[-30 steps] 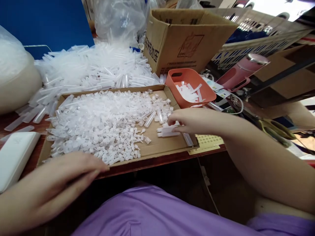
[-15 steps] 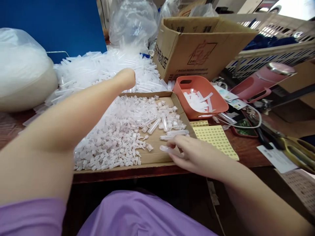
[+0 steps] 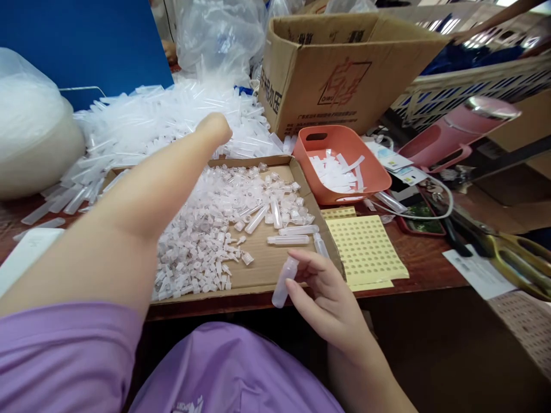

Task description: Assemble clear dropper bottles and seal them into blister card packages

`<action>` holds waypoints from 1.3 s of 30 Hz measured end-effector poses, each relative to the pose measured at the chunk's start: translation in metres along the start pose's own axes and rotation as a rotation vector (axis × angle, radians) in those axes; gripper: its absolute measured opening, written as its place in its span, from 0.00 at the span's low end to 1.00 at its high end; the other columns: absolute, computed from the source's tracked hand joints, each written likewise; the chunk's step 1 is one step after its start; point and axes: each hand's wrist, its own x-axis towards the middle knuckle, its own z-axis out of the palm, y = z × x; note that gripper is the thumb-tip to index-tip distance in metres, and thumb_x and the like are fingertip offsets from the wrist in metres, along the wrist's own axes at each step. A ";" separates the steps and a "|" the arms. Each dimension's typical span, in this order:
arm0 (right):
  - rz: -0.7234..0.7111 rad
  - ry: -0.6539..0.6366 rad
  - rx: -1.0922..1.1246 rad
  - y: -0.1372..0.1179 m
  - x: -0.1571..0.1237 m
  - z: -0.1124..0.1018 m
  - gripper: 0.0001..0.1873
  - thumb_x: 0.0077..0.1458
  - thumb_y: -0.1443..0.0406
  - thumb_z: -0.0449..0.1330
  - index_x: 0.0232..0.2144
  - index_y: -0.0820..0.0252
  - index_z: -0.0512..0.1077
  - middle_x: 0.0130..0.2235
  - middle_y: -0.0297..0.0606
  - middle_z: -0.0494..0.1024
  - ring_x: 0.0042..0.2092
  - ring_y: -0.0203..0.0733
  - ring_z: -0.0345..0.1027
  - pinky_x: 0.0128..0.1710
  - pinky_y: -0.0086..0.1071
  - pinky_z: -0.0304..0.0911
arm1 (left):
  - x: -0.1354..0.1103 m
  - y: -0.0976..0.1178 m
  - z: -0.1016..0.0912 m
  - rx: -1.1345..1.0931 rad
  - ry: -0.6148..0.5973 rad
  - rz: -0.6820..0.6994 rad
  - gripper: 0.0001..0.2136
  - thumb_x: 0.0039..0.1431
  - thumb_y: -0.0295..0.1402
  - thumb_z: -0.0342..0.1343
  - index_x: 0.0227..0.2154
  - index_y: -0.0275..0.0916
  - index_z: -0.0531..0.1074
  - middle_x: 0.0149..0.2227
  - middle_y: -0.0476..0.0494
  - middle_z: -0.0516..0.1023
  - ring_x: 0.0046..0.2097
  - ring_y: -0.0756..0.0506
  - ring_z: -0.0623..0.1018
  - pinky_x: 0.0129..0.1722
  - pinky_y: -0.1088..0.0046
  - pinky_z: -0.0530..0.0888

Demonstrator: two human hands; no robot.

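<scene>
My right hand (image 3: 329,295) pinches a small frosted plastic tube (image 3: 284,282) between thumb and fingers. It is tilted over the front edge of a shallow cardboard tray (image 3: 258,268). Beside that hand, several similar tubes (image 3: 293,240) lie in the tray, and many small clear plastic caps (image 3: 193,252) cover much of its floor. My left arm reaches across the tray to a big heap of clear plastic tubes (image 3: 146,123) behind it. Of my left hand (image 3: 216,127) only the back near the wrist shows; its fingers are hidden.
An orange basket (image 3: 307,152) holding white strips stands right of the tray. Yellow sticker sheets (image 3: 370,249) lie before it. Behind rises a cardboard box (image 3: 336,86). Scissors (image 3: 510,246) and a pink flask (image 3: 465,132) are at the right, a full white bag (image 3: 37,126) at the left.
My right hand has drawn its tube back toward me and turned it more upright. The left arm still reaches to the heap. The view has shifted slightly.
</scene>
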 end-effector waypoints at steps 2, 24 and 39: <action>0.022 0.056 0.069 -0.001 0.004 0.002 0.23 0.64 0.68 0.57 0.57 0.39 0.64 0.36 0.31 0.73 0.33 0.34 0.73 0.33 0.30 0.73 | -0.018 -0.001 -0.012 -0.043 -0.038 -0.001 0.16 0.62 0.29 0.53 0.44 0.19 0.77 0.46 0.23 0.80 0.53 0.27 0.78 0.54 0.47 0.71; 0.524 -0.083 0.636 -0.031 0.014 0.075 0.22 0.50 0.58 0.65 0.48 0.49 0.66 0.34 0.30 0.74 0.31 0.32 0.70 0.28 0.24 0.69 | -0.332 -0.128 0.034 -0.615 -0.055 0.808 0.30 0.61 0.18 0.52 0.62 0.53 0.68 0.66 0.39 0.66 0.48 0.47 0.80 0.49 0.71 0.77; 0.319 -0.307 0.281 -0.029 -0.026 0.096 0.19 0.60 0.59 0.63 0.52 0.48 0.64 0.37 0.32 0.74 0.36 0.34 0.71 0.39 0.30 0.71 | -0.381 -0.125 0.047 -1.547 -0.460 -0.187 0.19 0.62 0.30 0.62 0.56 0.44 0.74 0.58 0.42 0.77 0.52 0.45 0.80 0.56 0.69 0.74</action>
